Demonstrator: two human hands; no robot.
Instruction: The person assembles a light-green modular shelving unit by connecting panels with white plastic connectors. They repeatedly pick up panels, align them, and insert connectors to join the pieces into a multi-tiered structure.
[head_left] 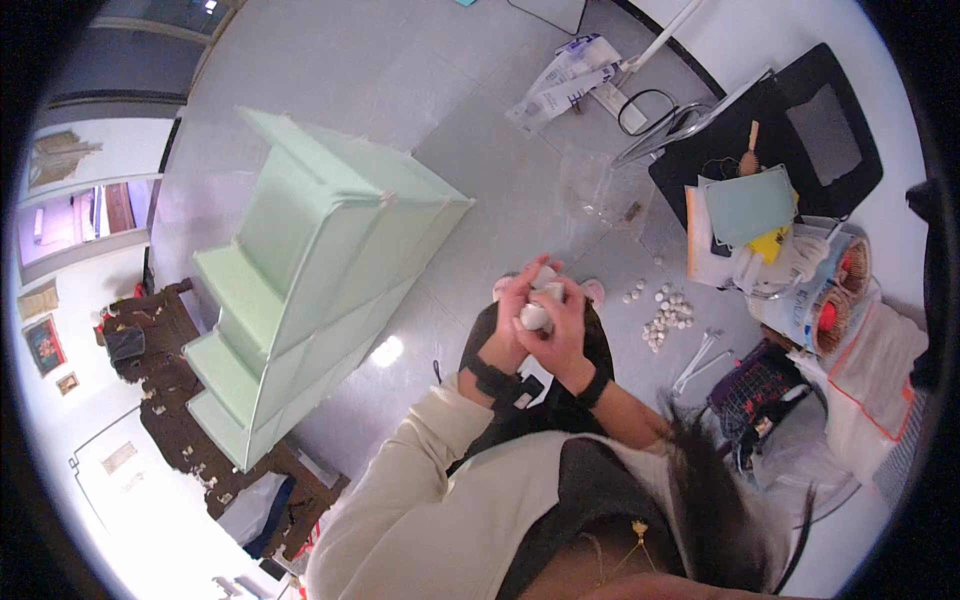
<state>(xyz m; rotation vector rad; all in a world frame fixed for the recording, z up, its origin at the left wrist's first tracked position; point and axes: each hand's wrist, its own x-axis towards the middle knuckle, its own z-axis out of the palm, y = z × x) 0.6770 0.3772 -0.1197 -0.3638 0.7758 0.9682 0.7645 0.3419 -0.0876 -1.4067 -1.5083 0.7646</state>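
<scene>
White plastic connector pieces (538,300) sit clutched between your 2 hands, held up in front of your chest above the grey floor (420,90). Your left hand (517,310) wraps them from the left, its fingers (522,282) curled closed over the upper piece. Your right hand (562,325) presses in from the right, fingers bent tight around the lower round piece, so both hands touch each other and the pieces at once. How many pieces you hold is hard to tell; they look like 2 or 3 small rounded parts. Each wrist carries a black band (492,377), and your cream sleeve (420,480) comes in from the lower edge.

Just right of your hands, a scatter of similar small white connectors (664,312) lies loose on the floor. Beyond it, near your right side, a few thin white rods (700,358) lie together. To your left stands a pale green cube shelf (300,270), built of panels and stepped in tiers, well apart from your hands. At upper right a black office chair (790,140) holds a pale green panel (750,205) and other odds and ends. Plastic packaging (570,80) lies on the floor at the top.
</scene>
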